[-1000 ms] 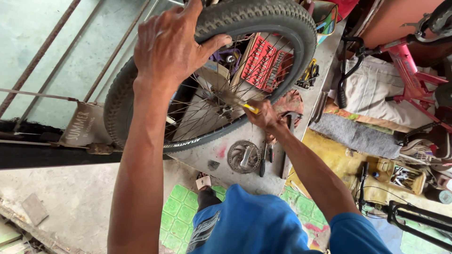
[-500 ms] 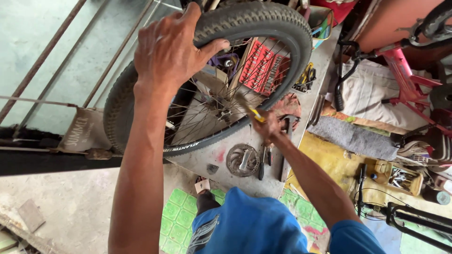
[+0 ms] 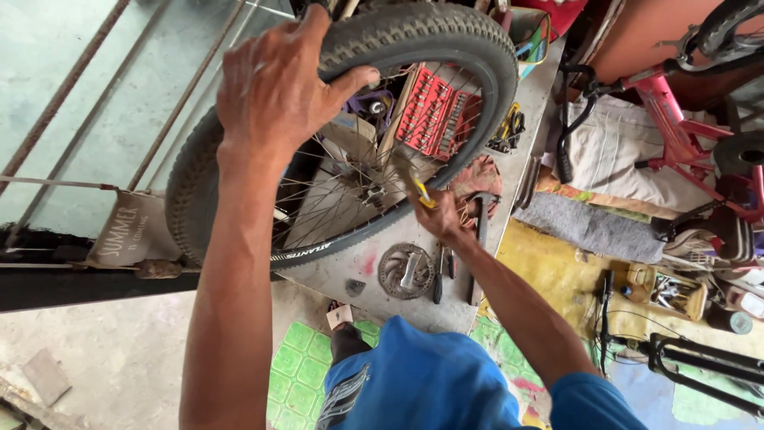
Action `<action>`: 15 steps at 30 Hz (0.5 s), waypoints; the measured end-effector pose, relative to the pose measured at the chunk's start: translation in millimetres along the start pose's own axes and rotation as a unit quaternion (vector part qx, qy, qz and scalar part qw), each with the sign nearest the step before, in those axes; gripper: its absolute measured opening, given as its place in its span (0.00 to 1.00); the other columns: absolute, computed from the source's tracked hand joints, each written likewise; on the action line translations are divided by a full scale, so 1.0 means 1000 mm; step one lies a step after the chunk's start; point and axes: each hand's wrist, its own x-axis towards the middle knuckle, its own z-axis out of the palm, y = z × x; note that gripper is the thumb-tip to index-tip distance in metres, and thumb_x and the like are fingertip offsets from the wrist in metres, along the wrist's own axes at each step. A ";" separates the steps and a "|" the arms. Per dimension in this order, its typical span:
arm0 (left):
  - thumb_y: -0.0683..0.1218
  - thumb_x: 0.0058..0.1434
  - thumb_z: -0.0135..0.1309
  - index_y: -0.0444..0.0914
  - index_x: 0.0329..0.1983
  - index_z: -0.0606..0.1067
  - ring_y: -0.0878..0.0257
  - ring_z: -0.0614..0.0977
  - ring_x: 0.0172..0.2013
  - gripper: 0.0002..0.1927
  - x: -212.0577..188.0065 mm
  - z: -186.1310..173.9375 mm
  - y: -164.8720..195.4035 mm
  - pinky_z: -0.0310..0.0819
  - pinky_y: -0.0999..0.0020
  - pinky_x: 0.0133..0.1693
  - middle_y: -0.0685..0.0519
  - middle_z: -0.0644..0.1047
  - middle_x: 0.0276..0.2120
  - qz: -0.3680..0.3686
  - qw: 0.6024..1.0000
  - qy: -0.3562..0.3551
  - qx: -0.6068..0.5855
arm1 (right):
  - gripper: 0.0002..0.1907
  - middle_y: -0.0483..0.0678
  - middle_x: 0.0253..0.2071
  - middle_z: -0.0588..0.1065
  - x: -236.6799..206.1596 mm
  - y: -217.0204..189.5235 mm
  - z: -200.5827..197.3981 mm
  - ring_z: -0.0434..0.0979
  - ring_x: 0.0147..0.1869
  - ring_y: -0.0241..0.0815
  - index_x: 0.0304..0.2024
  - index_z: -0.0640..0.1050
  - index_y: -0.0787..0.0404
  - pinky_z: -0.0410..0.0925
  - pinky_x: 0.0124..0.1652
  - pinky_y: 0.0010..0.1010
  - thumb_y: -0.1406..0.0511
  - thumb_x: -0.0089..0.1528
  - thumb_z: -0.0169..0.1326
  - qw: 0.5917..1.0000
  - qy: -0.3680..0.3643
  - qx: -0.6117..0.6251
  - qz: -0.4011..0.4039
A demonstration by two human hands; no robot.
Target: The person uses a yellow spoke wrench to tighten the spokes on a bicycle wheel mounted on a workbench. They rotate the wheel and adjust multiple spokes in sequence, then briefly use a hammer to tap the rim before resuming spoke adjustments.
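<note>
Bicycle wheel [image 3: 350,135], seen from the head camera, stands on edge on a grey workbench [image 3: 398,299], its knobby black tyre uppermost. Left hand [image 3: 274,87] is clamped over the top of the tyre, fingers wrapped across the tread, steadying it. Right hand [image 3: 442,219] is closed on a yellow-handled tool [image 3: 414,183] whose tip points into the spokes near the hub [image 3: 370,193]. To work well here, the grip on the tyre should stay firm so the wheel cannot roll, and the tool should sit square on its fitting before any force goes in. Behind the spokes lies a red socket set [image 3: 434,115]; a loose sprocket [image 3: 404,271] and pliers [image 3: 439,275] rest on the bench near the wrist.
</note>
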 end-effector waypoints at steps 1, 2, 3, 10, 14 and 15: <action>0.75 0.61 0.60 0.37 0.59 0.74 0.54 0.84 0.34 0.41 0.001 0.001 0.002 0.74 0.48 0.40 0.49 0.83 0.32 0.011 1.000 0.018 0.002 | 0.17 0.54 0.19 0.73 -0.001 -0.003 0.006 0.73 0.18 0.48 0.27 0.74 0.66 0.62 0.18 0.42 0.63 0.69 0.55 0.999 0.006 0.012 -0.036; 0.74 0.61 0.60 0.37 0.58 0.74 0.55 0.84 0.33 0.41 0.001 0.000 0.001 0.74 0.48 0.40 0.50 0.83 0.32 0.022 0.999 0.036 0.005 | 0.21 0.54 0.18 0.72 -0.004 -0.005 0.011 0.72 0.19 0.49 0.23 0.72 0.67 0.61 0.20 0.45 0.63 0.68 0.56 0.997 0.011 0.025 -0.073; 0.74 0.61 0.60 0.37 0.58 0.74 0.55 0.84 0.33 0.41 0.001 -0.001 0.001 0.75 0.49 0.40 0.50 0.83 0.32 0.016 0.999 0.032 0.001 | 0.18 0.55 0.20 0.73 -0.012 -0.006 0.015 0.73 0.21 0.52 0.26 0.75 0.66 0.63 0.22 0.46 0.62 0.67 0.57 0.998 0.027 0.007 -0.052; 0.74 0.61 0.60 0.38 0.56 0.75 0.53 0.84 0.32 0.39 0.003 -0.004 -0.003 0.75 0.50 0.38 0.49 0.82 0.30 -0.030 0.998 -0.038 -0.029 | 0.13 0.54 0.22 0.74 -0.038 -0.019 -0.013 0.76 0.23 0.54 0.37 0.81 0.64 0.67 0.24 0.45 0.61 0.66 0.52 0.996 0.016 -0.046 -0.073; 0.75 0.59 0.62 0.38 0.56 0.75 0.52 0.84 0.31 0.40 0.003 -0.001 0.000 0.76 0.51 0.35 0.48 0.81 0.28 0.007 1.000 0.019 0.024 | 0.14 0.51 0.20 0.75 -0.003 -0.015 0.004 0.76 0.17 0.50 0.36 0.79 0.61 0.69 0.18 0.43 0.58 0.67 0.50 0.990 -0.037 0.007 0.138; 0.74 0.59 0.62 0.38 0.56 0.75 0.52 0.84 0.31 0.40 0.003 -0.001 0.001 0.76 0.51 0.35 0.49 0.82 0.29 0.010 1.000 0.024 0.016 | 0.14 0.51 0.22 0.76 0.003 -0.014 0.014 0.75 0.18 0.50 0.35 0.80 0.61 0.68 0.18 0.44 0.58 0.66 0.51 0.990 -0.032 0.015 0.140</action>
